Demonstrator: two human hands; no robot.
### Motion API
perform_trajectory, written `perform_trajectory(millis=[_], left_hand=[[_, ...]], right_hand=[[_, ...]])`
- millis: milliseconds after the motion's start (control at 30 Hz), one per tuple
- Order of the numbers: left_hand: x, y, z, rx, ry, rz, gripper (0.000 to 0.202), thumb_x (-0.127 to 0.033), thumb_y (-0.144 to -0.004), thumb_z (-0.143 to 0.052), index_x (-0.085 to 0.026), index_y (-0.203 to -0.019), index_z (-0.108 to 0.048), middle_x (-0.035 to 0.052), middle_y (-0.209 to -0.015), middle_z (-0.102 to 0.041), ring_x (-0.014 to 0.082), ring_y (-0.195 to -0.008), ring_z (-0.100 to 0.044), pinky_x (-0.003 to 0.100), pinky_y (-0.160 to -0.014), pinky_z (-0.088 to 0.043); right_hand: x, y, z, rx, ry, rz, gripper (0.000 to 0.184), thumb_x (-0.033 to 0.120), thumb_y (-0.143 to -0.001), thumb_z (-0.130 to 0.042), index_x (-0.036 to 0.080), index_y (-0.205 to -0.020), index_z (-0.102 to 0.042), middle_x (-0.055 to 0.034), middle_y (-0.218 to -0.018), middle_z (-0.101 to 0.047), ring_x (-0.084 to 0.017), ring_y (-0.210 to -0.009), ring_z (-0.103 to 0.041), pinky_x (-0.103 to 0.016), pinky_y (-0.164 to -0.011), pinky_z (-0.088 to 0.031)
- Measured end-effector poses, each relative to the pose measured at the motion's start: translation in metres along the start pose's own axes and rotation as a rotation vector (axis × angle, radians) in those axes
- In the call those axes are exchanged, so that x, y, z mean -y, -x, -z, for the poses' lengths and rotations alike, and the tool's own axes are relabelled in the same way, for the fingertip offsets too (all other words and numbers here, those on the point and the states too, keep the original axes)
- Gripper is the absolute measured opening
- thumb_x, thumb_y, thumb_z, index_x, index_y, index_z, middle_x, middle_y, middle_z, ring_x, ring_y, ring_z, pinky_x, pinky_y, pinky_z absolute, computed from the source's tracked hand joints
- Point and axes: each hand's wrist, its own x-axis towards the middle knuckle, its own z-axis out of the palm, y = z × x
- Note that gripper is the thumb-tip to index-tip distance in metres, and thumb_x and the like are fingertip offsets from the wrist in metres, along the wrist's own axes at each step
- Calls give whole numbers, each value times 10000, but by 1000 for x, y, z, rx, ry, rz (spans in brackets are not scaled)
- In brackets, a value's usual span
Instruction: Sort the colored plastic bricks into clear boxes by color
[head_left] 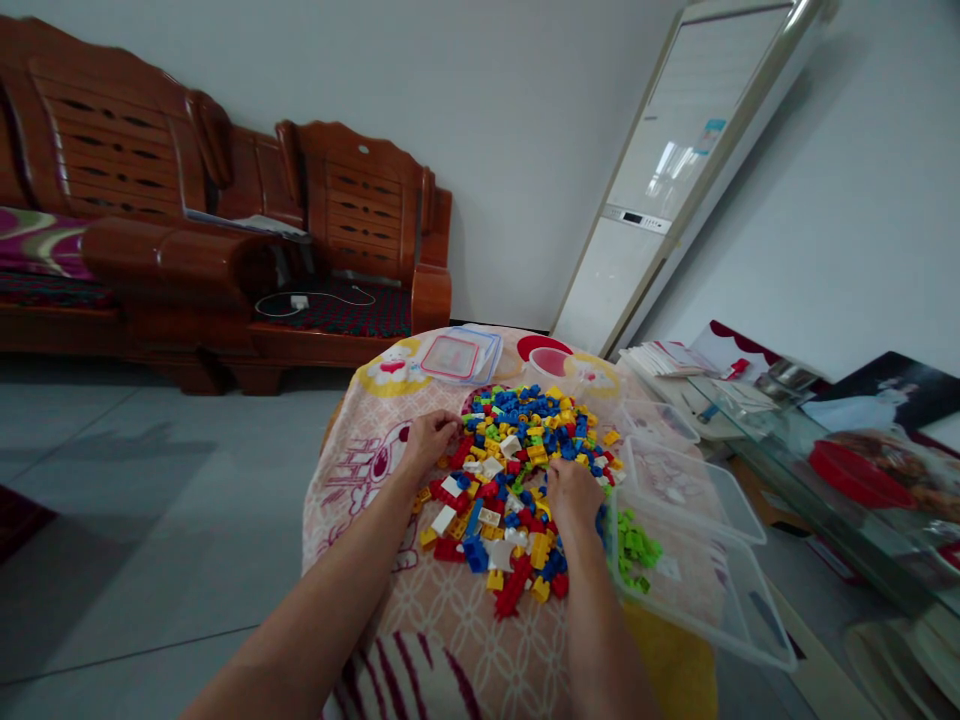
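Note:
A heap of mixed toy building bricks point(529, 425) in red, blue, yellow, white and green lies on the patterned tablecloth point(480, 640). At the heap's left edge is my left hand point(433, 438), its fingers curled together; whatever is at their tips is too small to make out. My right hand point(574, 492) reaches into the right part of the heap with its fingers closed, and what they pinch is hidden. Just right of that hand, a clear plastic bin point(720, 625) has light green bricks point(636, 548) gathered at its left end.
More clear bins point(705, 480) stand behind the first along the table's right side. Box lids point(461, 355) and a red-rimmed tub point(550, 360) lie at the far edge. A glass-topped table point(795, 465) with clutter adjoins on the right; a wooden sofa point(352, 230) stands beyond.

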Motion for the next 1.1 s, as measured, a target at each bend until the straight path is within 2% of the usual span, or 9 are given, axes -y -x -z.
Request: perform_trajectory(millis=[133,267,400,567,733,867,967,1100], left_hand=[[1,-1,0,1,-6,-3,204,-293,-688,-534,-165,-750,-680,22,-639,-665,151,-588,-585,257,-586,-464],[4,-1,0,2,-7,5,203,-293,-688,-533,-166,-754,-678,27,-646,-669,159,-603,-598,261,-591,-469],[5,-2,0,6,3,4,205,-311,-686,-545,-170,-754,-678,32,-671,-675,164,-621,-605,266,-608,-474],[6,-3,-1,21,29,10,213,-338,-687,-550,-170,-742,-668,26,-650,-663,156,-600,-590,261,-597,-469],[11,-4,-1,10,17,13,217,-329,-684,-550,-171,-761,-678,29,-664,-673,159,-609,-598,260,-599,-471],[15,-6,0,5,8,5,210,-313,-681,-549,-176,-761,-686,28,-667,-677,159,-616,-603,254,-600,-469],[17,-7,0,4,0,2,212,-308,-682,-551,-176,-770,-691,27,-674,-681,159,-623,-606,251,-602,-470],[16,-6,0,0,-19,-9,205,-303,-687,-551,-178,-767,-692,25,-661,-678,161,-610,-606,252,-587,-467]], right_hand=[[6,-17,-10,46,47,3,163,270,-845,-591,209,-941,-707,-102,-906,-724,-203,-882,-678,-257,-709,-452],[11,-21,-11,92,20,91,127,273,-805,-627,226,-881,-717,-66,-893,-730,-191,-883,-672,-245,-703,-440],[3,-14,-5,68,-224,179,148,301,-812,-592,248,-825,-729,-8,-830,-733,-154,-814,-663,-214,-660,-406],[-22,4,8,-64,-448,146,296,345,-875,-461,205,-849,-721,-21,-738,-706,-146,-701,-626,-212,-619,-382],[-52,29,25,-103,-420,11,342,388,-885,-428,202,-882,-714,-38,-699,-688,-154,-632,-589,-224,-569,-348],[-78,47,37,-139,-201,-195,291,377,-870,-465,230,-899,-714,-60,-770,-704,-171,-676,-597,-240,-564,-316],[-97,53,41,-97,-75,-327,276,359,-866,-474,243,-915,-720,-77,-817,-713,-191,-703,-605,-253,-552,-294],[-100,52,40,-139,-85,-371,313,358,-857,-499,228,-1055,-704,-90,-854,-722,-215,-743,-622,-264,-567,-314]])
